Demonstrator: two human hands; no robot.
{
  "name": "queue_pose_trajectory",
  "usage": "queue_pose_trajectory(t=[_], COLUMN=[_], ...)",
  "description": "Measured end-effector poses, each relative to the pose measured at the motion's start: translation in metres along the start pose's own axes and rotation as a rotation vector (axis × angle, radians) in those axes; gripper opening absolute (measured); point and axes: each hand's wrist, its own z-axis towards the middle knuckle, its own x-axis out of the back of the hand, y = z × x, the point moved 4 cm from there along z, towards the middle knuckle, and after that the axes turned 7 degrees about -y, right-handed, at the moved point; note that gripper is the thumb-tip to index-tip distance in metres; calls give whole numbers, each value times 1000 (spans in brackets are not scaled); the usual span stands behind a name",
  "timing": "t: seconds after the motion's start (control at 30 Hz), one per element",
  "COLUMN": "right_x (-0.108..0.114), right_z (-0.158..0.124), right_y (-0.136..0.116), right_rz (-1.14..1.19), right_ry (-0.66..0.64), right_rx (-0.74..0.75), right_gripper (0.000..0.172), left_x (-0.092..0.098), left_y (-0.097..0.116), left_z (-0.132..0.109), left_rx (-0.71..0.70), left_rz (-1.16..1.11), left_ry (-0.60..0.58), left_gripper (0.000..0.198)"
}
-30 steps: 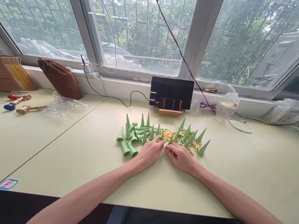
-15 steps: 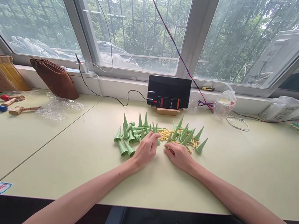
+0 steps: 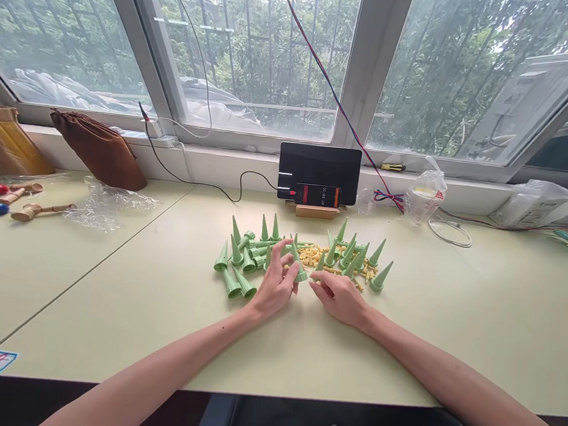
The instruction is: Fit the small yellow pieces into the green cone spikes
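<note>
My left hand point(image 3: 277, 286) is closed around a green plastic spike point(image 3: 297, 262), its thumb near the ribbed base and the tip tilted up and to the left. Just right of it, my right hand point(image 3: 341, 295) has its fingers drawn together beside that base; whether something small is between them I cannot make out. Several hollow green spikes point(image 3: 233, 282) lie or stand left of my left hand. Behind my right hand, more green spikes point(image 3: 381, 276) stand upright around a heap of small yellow pieces point(image 3: 313, 254).
A dark tablet point(image 3: 318, 166) and a phone point(image 3: 310, 194) showing a timer lean on a cardboard stand point(image 3: 317, 212) at the back. A brown pouch point(image 3: 101, 152) and wooden toys point(image 3: 37, 211) lie at left; a bagged cup point(image 3: 423, 203) and coiled cable point(image 3: 450, 234) at right.
My left hand has turned and its index finger has lifted, so the green spike in it shows more fully. My right hand has barely moved.
</note>
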Motion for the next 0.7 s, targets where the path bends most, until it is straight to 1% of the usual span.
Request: queue_pose_trajectory(t=[0.13,0.27,0.4,0.53,0.63,0.7], right_x=[-1,-2,-3,-4,-5,-5], right_z=[-1,0,1,2,2,2], right_y=[-6,-10,-7,-1,1,1], right_rz=[-39,-61,-70,-54,-45,-46], right_ry=[-35,-102,-139,-131,-131,-130], right_rx=[126,170,120,24,-18,-21], right_gripper=[20,18,16,16,15,14], left_x=[1,1,0,-1,-1,-1], left_y=[0,-1,1,6,7,6], left_z=[0,1,1,2,3,3], left_rx=[8,9,6,-11,3,23], left_rz=[-9,2,-83,-179,-215,-238], left_ry=[20,18,10,-33,-53,-58], left_gripper=[49,43,43,30,27,27])
